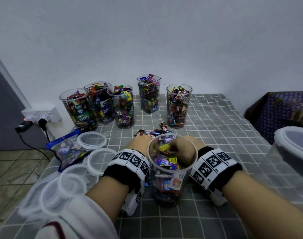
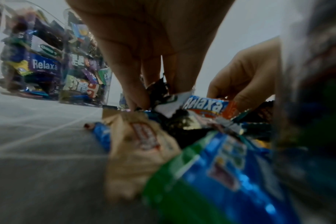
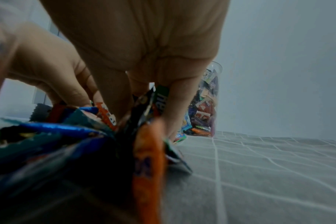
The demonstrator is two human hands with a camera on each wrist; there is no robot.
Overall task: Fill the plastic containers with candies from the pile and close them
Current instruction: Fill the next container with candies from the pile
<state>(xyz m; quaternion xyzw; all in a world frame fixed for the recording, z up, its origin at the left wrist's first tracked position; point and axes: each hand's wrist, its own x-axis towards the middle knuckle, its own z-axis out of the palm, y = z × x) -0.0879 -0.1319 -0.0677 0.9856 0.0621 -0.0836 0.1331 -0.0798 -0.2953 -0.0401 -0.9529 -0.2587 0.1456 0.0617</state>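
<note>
A clear round container (image 1: 166,187), part full of wrapped candies, stands close in front of me on the checked cloth. Just behind it lies the candy pile (image 1: 154,132). My left hand (image 1: 138,144) and right hand (image 1: 196,143) reach down into the pile from either side. In the left wrist view the left hand (image 2: 144,100) has its fingers curled into the candies (image 2: 203,106), with the right hand (image 2: 246,75) opposite it. The right wrist view shows the right hand (image 3: 140,106) gripping wrappers (image 3: 148,151), and the left hand (image 3: 48,72) beside it. The front container hides part of both hands in the head view.
Several filled, lidless containers (image 1: 123,107) stand along the back wall, among them one on the right (image 1: 178,106). Clear lids (image 1: 92,140) and a stack of lids (image 1: 61,190) lie at the left by a blue candy bag (image 1: 67,149). A big lidded tub (image 1: 295,149) sits right.
</note>
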